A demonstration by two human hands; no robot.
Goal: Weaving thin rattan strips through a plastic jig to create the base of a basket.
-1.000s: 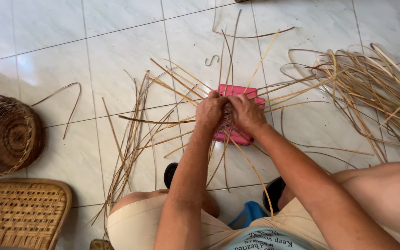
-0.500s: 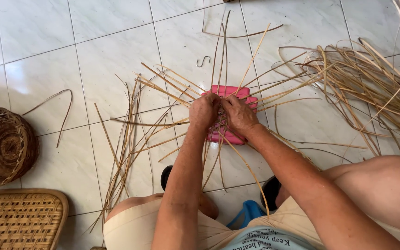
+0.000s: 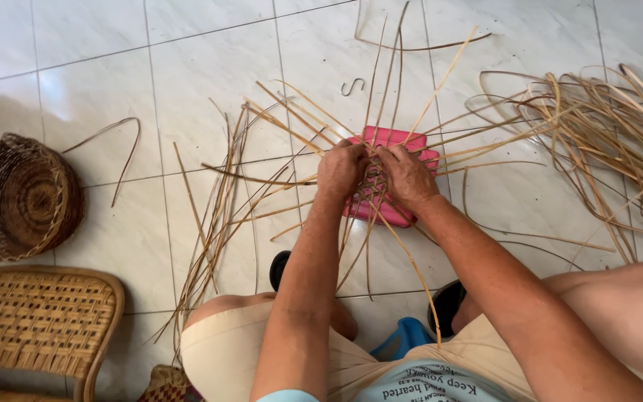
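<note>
Both hands – left hand (image 3: pixel 342 170), right hand (image 3: pixel 405 175) – pinch crossed cane strips (image 3: pixel 372 179) over the pink board (image 3: pixel 388 179), center frame on the floor. I'd keep crossings tight – press flat while weaving.

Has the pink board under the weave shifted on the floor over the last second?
No. The pink board keeps its place against the small S-shaped hook and the tile joints; only the head camera moved. Both hands, left hand and right hand, stay on the strips.
</note>
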